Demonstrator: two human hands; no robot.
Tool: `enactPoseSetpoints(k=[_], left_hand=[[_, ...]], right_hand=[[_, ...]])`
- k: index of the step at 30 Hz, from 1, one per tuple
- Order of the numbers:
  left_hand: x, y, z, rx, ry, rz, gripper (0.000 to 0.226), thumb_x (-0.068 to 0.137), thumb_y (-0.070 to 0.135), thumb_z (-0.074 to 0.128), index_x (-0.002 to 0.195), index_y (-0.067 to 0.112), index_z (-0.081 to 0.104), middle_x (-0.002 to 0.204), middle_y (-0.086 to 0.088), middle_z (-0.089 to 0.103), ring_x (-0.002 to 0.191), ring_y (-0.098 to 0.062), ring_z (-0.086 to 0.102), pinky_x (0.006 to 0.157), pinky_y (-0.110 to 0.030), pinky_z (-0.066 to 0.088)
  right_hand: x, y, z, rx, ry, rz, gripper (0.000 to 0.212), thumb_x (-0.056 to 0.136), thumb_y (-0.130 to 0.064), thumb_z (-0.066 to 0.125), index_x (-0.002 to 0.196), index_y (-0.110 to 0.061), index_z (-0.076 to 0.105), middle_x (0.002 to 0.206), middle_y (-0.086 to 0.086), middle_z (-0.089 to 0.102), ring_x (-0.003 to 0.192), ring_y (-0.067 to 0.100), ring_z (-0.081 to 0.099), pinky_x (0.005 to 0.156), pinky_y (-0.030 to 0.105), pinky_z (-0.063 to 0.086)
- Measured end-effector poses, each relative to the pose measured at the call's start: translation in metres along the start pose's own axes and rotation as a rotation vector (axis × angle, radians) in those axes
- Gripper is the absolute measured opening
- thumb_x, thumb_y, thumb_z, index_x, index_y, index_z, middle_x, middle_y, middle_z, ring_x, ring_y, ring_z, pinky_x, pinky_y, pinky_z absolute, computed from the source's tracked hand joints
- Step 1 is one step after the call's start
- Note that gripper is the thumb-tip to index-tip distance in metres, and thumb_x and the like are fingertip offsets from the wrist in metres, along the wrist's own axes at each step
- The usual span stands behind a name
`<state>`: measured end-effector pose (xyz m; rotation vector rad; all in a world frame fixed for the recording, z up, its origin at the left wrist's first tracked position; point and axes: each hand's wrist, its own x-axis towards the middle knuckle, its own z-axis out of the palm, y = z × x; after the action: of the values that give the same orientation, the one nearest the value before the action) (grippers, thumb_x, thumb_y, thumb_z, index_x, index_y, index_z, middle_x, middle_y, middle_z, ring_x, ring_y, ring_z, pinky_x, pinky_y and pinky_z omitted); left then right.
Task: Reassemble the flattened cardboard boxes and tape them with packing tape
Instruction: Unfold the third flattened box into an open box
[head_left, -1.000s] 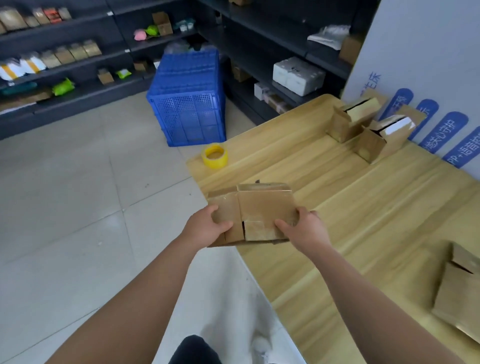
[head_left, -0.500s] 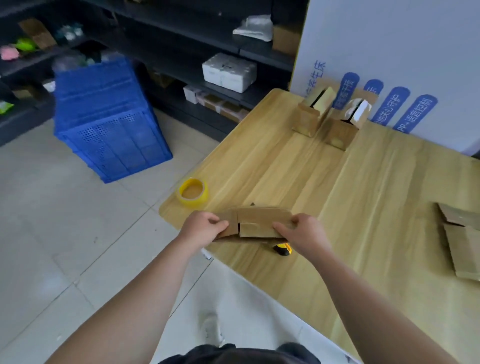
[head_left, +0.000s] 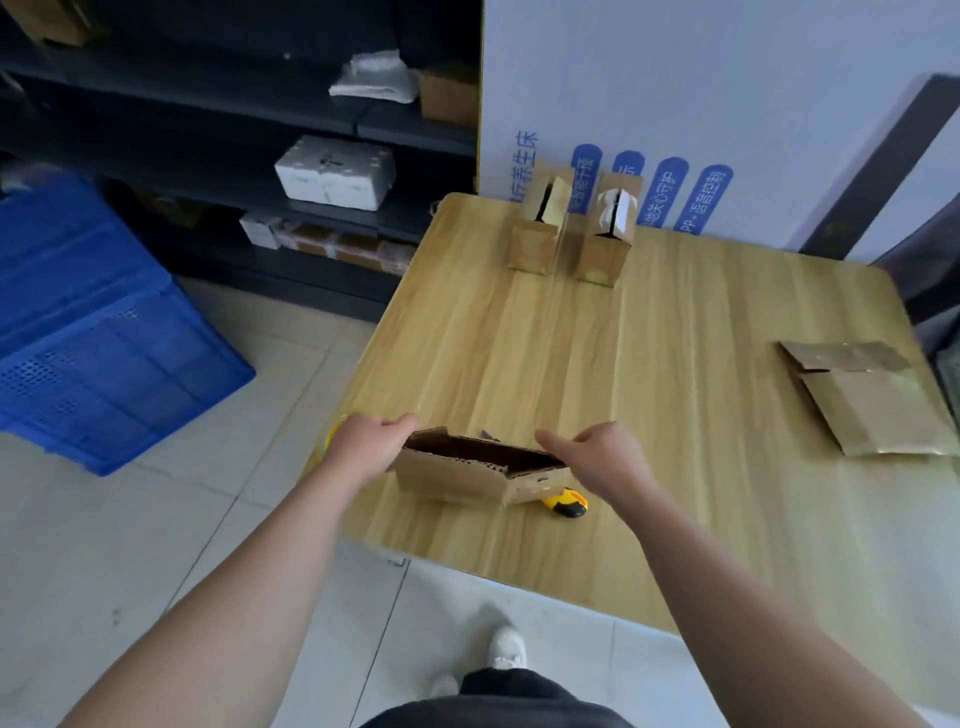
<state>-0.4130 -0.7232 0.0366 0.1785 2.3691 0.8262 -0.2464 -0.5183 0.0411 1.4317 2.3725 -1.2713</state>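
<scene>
Cardboard box (head_left: 457, 475): sitting opened up at the near left corner of the table, open side facing up toward the camera. The dark inside is showing, and a torn-looking flap is sticking out at the right end.
Left hand (head_left: 366, 449): gripping the box's left end, thumb lying over the top rim.
Right hand (head_left: 610, 460): gripping the box's right end, one digit reaching along the far rim (the other fingers are hiding behind the cardboard).
Tape roll (head_left: 332, 436): yellow, peeking out behind the left hand at the table's left edge, mostly hidden.
Utility knife (head_left: 566, 505): yellow and black, lying on the table just beside the box's right end, partly tucked under it.
Flattened boxes (head_left: 872, 405): lying overlapped on the right side of the table, well apart from both hands.
Upright boxes (head_left: 535, 249): two standing side by side at the far edge, top flaps gaping.
Table (head_left: 675, 467): light wood, carrying all of the above.
White panel (head_left: 727, 78): standing behind the table, showing blue labels.
Blue crate (head_left: 93, 332): sitting on the tiled floor left of the table.
Shelves (head_left: 208, 119): dark, holding a white package and small cartons.
Shoe (head_left: 506, 649): white, showing on the floor below the near edge.
</scene>
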Motion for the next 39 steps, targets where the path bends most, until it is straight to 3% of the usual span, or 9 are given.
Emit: enactPoseSetpoints(k=[14,19,22,25,28,31,34,37,39], left_hand=[[0.027,-0.008,-0.006,0.11,-0.064,0.067,0.042,0.085,0.042,0.049,0.06,0.013,0.031,0.063,-0.008,0.036,0.057,-0.021,0.033,0.06,-0.031,0.026],[0.027,-0.009,-0.013,0.201,-0.159,0.158,0.069,0.078,0.082,0.039,0.058,0.017,0.028,0.053,-0.001,0.035,0.055,-0.022,0.049,0.061,-0.033,0.042],[0.024,-0.01,-0.018,0.298,-0.243,0.201,0.072,0.072,0.089,0.03,0.057,0.019,0.035,0.047,0.003,0.04,0.059,-0.028,0.063,0.061,-0.032,0.043],[0.024,-0.011,-0.015,0.427,-0.269,0.253,0.075,0.086,0.077,0.017,0.098,0.019,0.063,0.076,-0.004,0.062,0.082,-0.03,0.067,0.079,-0.037,0.053],[0.019,-0.01,-0.009,0.436,-0.244,0.264,0.073,0.094,0.066,0.011,0.131,0.018,0.053,0.116,-0.012,0.062,0.102,-0.031,0.061,0.089,-0.036,0.047],[0.013,-0.008,-0.007,0.36,-0.289,0.216,0.071,0.098,0.058,0.01,0.139,0.011,0.044,0.124,-0.017,0.059,0.105,-0.034,0.06,0.089,-0.037,0.048],[0.007,-0.008,-0.008,0.26,-0.295,0.118,0.065,0.1,0.054,0.011,0.13,0.008,0.046,0.084,-0.008,0.055,0.064,-0.024,0.06,0.054,-0.026,0.045],[0.008,-0.006,-0.008,0.156,-0.222,0.08,0.061,0.1,0.051,0.01,0.125,0.007,0.044,0.077,-0.007,0.053,0.052,-0.021,0.058,0.05,-0.025,0.043],[0.011,-0.004,-0.01,0.129,-0.198,0.1,0.057,0.1,0.048,0.009,0.122,0.008,0.044,0.079,-0.01,0.062,0.049,-0.02,0.062,0.05,-0.025,0.042]], right_hand=[[0.001,0.0,0.031,0.029,0.029,0.066,0.059,0.078,-0.046,0.066,0.05,-0.015,0.023,0.038,-0.007,0.02,0.031,0.013,0.019,0.035,0.015,0.017],[-0.007,-0.004,0.041,0.058,0.104,0.071,0.061,0.08,-0.063,0.059,0.053,-0.014,0.035,0.047,-0.004,0.033,0.04,0.013,0.032,0.041,0.02,0.027],[-0.017,-0.004,0.047,0.231,0.118,0.093,0.061,0.068,-0.071,0.066,0.096,-0.016,0.064,0.083,-0.004,0.065,0.072,0.012,0.063,0.056,0.025,0.049],[-0.024,-0.003,0.051,0.384,0.133,0.08,0.086,0.061,-0.056,0.082,0.131,-0.02,0.048,0.113,-0.003,0.062,0.1,0.014,0.062,0.086,0.036,0.055],[-0.029,-0.002,0.056,0.443,0.148,0.082,0.1,0.062,-0.041,0.088,0.143,-0.023,0.032,0.12,-0.007,0.053,0.107,0.013,0.056,0.094,0.033,0.049],[-0.033,-0.004,0.059,0.419,0.163,0.081,0.087,0.072,-0.026,0.083,0.143,-0.022,0.033,0.123,-0.007,0.045,0.104,0.012,0.051,0.084,0.025,0.046],[-0.035,-0.005,0.055,0.371,0.132,0.04,0.066,0.079,-0.018,0.076,0.137,-0.018,0.045,0.122,0.002,0.058,0.091,0.009,0.065,0.075,0.022,0.054],[-0.039,-0.01,0.056,0.173,0.023,-0.012,0.052,0.082,-0.015,0.07,0.13,-0.02,0.053,0.103,0.0,0.065,0.081,0.009,0.067,0.065,0.023,0.056],[-0.039,-0.011,0.063,0.114,-0.006,-0.014,0.024,0.082,-0.01,0.065,0.104,-0.019,0.062,0.083,0.0,0.065,0.058,0.003,0.065,0.05,0.021,0.054]])
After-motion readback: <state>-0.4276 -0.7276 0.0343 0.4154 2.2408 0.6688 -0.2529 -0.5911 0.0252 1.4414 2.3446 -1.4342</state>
